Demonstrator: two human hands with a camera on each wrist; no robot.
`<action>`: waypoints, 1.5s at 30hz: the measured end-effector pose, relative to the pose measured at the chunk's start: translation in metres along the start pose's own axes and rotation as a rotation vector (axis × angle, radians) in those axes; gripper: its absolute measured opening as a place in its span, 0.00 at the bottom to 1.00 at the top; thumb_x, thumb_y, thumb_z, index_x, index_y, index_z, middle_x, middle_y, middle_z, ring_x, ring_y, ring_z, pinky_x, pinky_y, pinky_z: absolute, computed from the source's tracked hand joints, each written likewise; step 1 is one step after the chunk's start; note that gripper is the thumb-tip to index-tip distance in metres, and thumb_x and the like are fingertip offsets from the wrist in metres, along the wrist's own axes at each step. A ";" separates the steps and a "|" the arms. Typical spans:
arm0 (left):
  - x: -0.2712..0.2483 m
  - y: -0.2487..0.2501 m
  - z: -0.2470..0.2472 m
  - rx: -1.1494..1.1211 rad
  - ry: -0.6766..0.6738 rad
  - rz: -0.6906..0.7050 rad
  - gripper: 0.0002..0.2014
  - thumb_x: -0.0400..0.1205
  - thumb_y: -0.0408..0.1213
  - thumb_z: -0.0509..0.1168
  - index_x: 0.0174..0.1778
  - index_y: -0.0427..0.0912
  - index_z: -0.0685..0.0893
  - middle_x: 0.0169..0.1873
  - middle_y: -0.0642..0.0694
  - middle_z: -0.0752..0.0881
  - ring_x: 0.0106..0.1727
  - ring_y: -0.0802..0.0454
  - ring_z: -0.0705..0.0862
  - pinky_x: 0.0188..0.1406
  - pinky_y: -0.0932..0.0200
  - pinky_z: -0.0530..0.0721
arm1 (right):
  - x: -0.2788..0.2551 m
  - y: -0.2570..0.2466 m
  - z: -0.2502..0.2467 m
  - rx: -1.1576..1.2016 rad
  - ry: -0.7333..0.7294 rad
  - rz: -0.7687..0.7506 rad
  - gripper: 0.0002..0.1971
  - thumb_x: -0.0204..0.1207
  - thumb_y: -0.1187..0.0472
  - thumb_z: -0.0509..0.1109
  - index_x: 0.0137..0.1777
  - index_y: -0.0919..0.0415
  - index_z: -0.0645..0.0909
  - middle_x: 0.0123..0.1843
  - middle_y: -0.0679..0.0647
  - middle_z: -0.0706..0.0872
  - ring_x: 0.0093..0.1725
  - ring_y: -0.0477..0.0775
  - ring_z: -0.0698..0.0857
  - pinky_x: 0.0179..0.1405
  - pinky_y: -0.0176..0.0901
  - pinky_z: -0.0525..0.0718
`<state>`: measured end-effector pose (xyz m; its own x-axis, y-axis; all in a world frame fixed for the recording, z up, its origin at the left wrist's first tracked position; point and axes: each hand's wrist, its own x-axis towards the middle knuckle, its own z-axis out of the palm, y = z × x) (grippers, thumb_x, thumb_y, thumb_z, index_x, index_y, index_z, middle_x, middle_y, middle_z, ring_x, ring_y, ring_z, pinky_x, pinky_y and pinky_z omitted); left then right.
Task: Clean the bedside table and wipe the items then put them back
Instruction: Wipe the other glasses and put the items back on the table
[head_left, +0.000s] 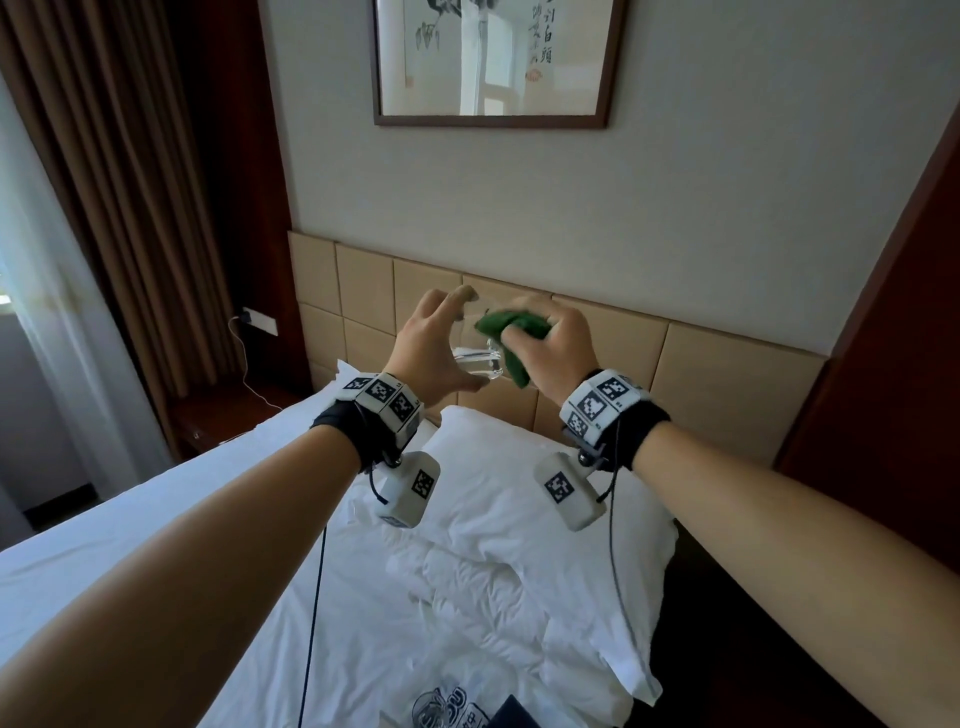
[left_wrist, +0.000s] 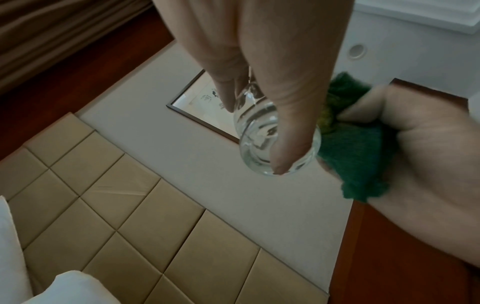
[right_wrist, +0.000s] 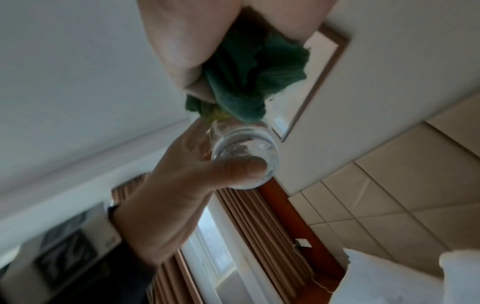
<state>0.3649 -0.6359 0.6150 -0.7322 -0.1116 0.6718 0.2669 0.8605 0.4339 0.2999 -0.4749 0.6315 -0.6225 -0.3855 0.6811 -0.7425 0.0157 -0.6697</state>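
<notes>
A white bed with a pillow fills the near scene below a padded headboard, and both arms reach out over it, likely so a slip lands soft. The left hand grips a clear glass held up in the air, thumb under its thick base and fingers at its rim (steadying it for wiping). The right hand, just right of it, clutches a bunched green cloth pressed against the glass.
</notes>
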 end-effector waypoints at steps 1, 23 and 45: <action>0.000 0.001 0.000 -0.001 -0.005 0.012 0.49 0.57 0.39 0.86 0.75 0.44 0.72 0.61 0.46 0.76 0.58 0.57 0.75 0.60 0.54 0.78 | 0.002 0.002 -0.001 0.027 0.108 0.076 0.13 0.72 0.68 0.70 0.43 0.47 0.89 0.41 0.46 0.89 0.38 0.42 0.86 0.38 0.41 0.86; -0.001 0.015 0.005 -0.102 0.088 0.078 0.52 0.59 0.48 0.84 0.77 0.39 0.68 0.67 0.45 0.76 0.63 0.56 0.76 0.64 0.60 0.76 | 0.011 0.005 0.005 0.520 0.172 0.537 0.15 0.75 0.68 0.67 0.51 0.50 0.90 0.46 0.56 0.92 0.45 0.60 0.88 0.47 0.58 0.86; 0.009 -0.008 0.002 -0.043 0.081 0.031 0.49 0.55 0.55 0.80 0.72 0.43 0.72 0.57 0.46 0.77 0.57 0.50 0.79 0.60 0.44 0.82 | -0.010 0.006 0.009 -0.322 -0.187 -0.389 0.16 0.68 0.63 0.69 0.54 0.53 0.91 0.60 0.46 0.83 0.56 0.55 0.77 0.60 0.47 0.79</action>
<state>0.3549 -0.6427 0.6168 -0.6707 -0.1265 0.7308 0.3165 0.8424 0.4362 0.3034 -0.4789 0.6182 -0.2531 -0.5768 0.7767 -0.9662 0.1097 -0.2334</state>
